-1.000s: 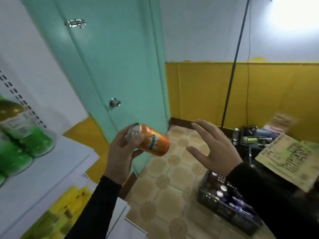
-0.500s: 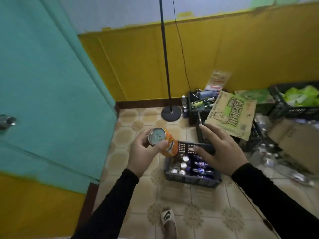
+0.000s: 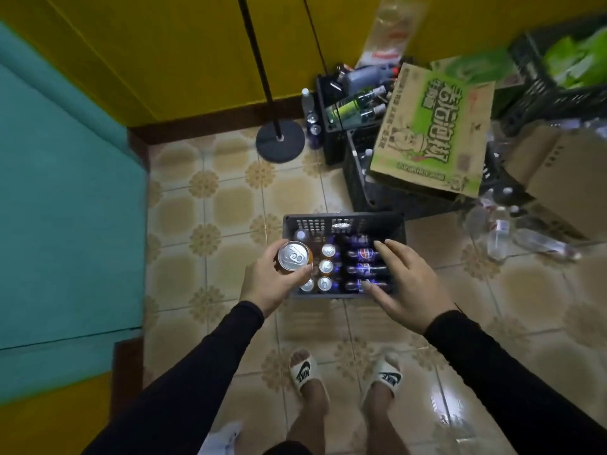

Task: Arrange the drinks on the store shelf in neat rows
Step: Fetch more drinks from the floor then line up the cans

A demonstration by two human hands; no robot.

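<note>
I am looking straight down at a tiled floor (image 3: 230, 205), bordered at the left by a teal door (image 3: 65, 192) and at the top by a yellow wall (image 3: 164, 44). At the upper right, a large cardboard box printed in green (image 3: 433, 126) is lying tilted across black crates (image 3: 361, 178), with a plain brown carton (image 3: 558, 172) beside it and clear plastic bottles (image 3: 499, 231) lying on the tiles just below. A black stand with a round base (image 3: 280, 142) is rising near the wall. Directly in front of my feet, which are wearing white slides (image 3: 303, 372), a dark plastic crate (image 3: 345, 223) is sitting on the floor; it is holding upright silver-topped cans (image 3: 325, 266) in its left half and blue cola bottles lying on their sides (image 3: 363, 254) in its right half. My right hand (image 3: 410, 284) is hovering over the right side of this crate with its fingers spread and relaxed, gripping nothing; whether the fingertips are touching the bottles I cannot tell. My left hand (image 3: 272, 284) is curling around an orange can (image 3: 293, 257), holding it upright, top toward the camera, above the crate's left edge. Both forearms are covered in black sleeves (image 3: 492, 372).
</note>
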